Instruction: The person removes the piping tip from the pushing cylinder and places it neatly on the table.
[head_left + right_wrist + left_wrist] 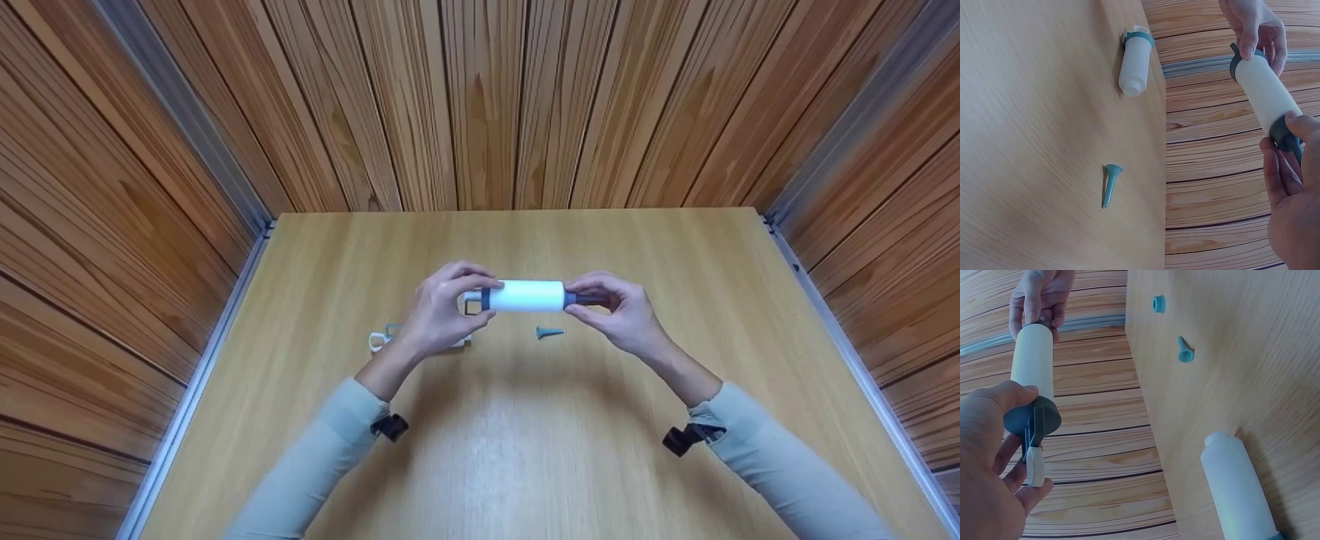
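Observation:
A white tube [529, 295] with dark teal ends, like an icing syringe, is held level above the table between both hands. My left hand [448, 307] grips its collar end, thumb and fingers on opposite sides; a teal and white handle [1035, 467] sticks out there between the fingers. At the other end, my right hand [624, 311] pinches the dark teal cap [1282, 133], from which a narrow spout extends. Below on the table lies a teal cone-shaped nozzle [550, 332]. A second white tube [1135, 64] with a teal collar lies behind my left hand, partly hidden in the head view.
A small teal ring-like piece [1159, 304] lies on the wooden table [510, 465] beyond the cone nozzle in the left wrist view. Wood-panelled walls [480, 112] rise at the back and both sides, with metal rails [187, 442] along the table's side edges.

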`<action>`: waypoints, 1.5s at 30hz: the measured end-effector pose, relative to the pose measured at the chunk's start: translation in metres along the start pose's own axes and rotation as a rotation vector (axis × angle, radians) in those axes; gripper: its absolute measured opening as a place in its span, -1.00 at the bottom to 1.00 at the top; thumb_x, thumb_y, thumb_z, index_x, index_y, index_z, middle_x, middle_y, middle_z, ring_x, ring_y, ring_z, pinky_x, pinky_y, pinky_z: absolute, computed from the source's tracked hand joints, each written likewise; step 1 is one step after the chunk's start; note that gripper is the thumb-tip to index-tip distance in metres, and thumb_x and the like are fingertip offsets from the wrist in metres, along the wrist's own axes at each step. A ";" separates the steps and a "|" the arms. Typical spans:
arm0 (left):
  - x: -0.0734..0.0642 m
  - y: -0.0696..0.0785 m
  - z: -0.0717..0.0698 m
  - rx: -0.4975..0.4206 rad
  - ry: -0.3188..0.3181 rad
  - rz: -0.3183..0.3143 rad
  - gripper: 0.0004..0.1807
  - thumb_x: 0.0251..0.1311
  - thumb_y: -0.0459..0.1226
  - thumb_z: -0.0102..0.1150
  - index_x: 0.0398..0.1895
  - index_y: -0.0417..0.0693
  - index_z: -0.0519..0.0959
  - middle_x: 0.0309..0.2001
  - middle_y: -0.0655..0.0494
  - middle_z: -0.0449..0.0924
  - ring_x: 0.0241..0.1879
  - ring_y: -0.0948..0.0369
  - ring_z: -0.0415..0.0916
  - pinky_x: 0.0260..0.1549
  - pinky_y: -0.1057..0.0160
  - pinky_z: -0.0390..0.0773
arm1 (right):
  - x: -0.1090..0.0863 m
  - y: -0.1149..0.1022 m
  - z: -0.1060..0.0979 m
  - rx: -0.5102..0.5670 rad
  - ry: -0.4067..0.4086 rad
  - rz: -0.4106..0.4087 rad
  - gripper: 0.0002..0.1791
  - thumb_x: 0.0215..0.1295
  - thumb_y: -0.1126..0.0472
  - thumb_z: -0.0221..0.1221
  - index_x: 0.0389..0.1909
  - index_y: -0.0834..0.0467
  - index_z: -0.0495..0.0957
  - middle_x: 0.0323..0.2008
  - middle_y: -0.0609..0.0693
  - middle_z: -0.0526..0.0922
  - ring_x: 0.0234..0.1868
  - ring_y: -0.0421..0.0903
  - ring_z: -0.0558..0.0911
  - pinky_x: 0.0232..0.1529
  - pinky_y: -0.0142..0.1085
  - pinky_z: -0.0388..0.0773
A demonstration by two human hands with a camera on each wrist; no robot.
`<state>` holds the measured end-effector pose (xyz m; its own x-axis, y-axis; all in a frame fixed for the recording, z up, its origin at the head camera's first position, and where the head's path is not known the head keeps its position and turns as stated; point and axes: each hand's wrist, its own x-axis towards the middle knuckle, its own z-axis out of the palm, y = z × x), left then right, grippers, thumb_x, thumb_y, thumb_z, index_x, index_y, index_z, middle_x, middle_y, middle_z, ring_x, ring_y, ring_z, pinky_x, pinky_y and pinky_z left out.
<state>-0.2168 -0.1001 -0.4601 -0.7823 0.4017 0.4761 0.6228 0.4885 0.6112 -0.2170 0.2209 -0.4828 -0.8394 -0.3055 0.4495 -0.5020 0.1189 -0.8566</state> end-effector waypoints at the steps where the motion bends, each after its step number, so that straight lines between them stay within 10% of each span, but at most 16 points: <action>1: 0.000 -0.001 0.000 0.002 0.001 0.002 -0.62 0.22 -0.41 0.65 0.11 -0.11 0.84 0.21 -0.09 0.80 0.22 -0.08 0.74 0.25 -0.11 0.78 | 0.000 0.000 0.000 0.001 0.001 0.001 -0.63 0.27 0.64 0.43 0.09 0.46 0.74 0.07 -0.30 0.83 0.05 -0.34 0.85 0.18 -0.44 0.79; 23: 0.002 -0.013 -0.005 -0.249 0.069 0.094 -0.70 0.27 -0.44 0.57 0.07 -0.15 0.86 0.23 -0.22 0.77 0.20 -0.10 0.75 0.14 0.15 0.82 | 0.006 -0.014 0.007 0.002 0.061 0.039 -0.65 0.32 0.62 0.41 0.12 0.49 0.73 0.02 -0.35 0.84 0.05 -0.34 0.85 0.15 -0.45 0.79; 45: 0.000 -0.010 -0.006 -0.191 0.159 0.253 -0.69 0.17 -0.48 0.65 -0.02 -0.18 0.87 0.10 -0.21 0.83 0.05 -0.13 0.83 0.06 0.05 0.88 | 0.009 -0.016 0.013 0.093 0.058 0.009 -0.66 0.32 0.66 0.36 0.11 0.57 0.68 0.03 -0.27 0.85 0.06 -0.29 0.84 0.13 -0.45 0.79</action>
<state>-0.2232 -0.1093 -0.4627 -0.6055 0.3579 0.7108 0.7949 0.2292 0.5618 -0.2134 0.2039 -0.4683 -0.8559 -0.2494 0.4531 -0.4751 0.0329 -0.8793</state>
